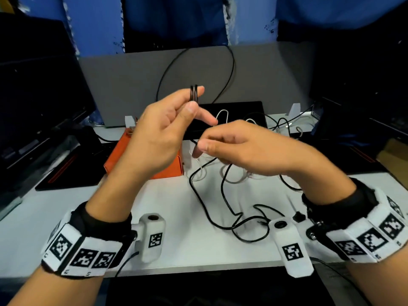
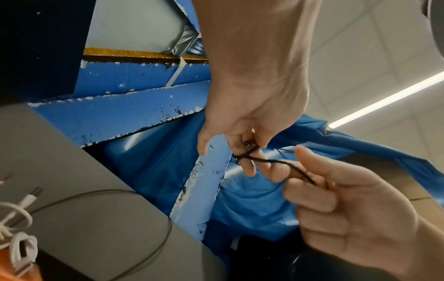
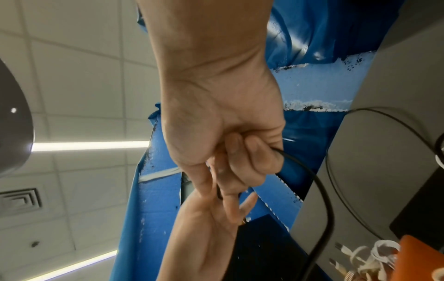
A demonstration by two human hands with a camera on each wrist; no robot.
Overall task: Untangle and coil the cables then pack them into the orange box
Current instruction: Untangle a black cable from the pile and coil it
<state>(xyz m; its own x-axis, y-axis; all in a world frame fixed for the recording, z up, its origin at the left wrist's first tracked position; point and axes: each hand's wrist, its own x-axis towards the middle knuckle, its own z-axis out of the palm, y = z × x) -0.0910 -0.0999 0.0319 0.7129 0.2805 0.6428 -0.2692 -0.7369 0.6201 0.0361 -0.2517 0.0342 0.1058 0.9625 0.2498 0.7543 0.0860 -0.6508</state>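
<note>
Above a white table (image 1: 154,195), a person's left hand (image 1: 159,133) holds two turns of black cable (image 1: 194,93) wound round its raised fingers, the thumb pressing the strand. The right hand (image 1: 249,149), fingers curled, pinches the same cable just beside the left fingertips; its slack trails down to loose loops below. The orange box (image 1: 123,157) lies beneath the left hand, with white cables (image 1: 223,113) beyond the fingers.

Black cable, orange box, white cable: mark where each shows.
black cable (image 1: 194,93), head view, on the turns wound round the left hand's fingers.
orange box (image 1: 114,159), head view, on its bare left part beside the left hand.
white cable (image 1: 223,113), head view, on its loop behind the hands.
</note>
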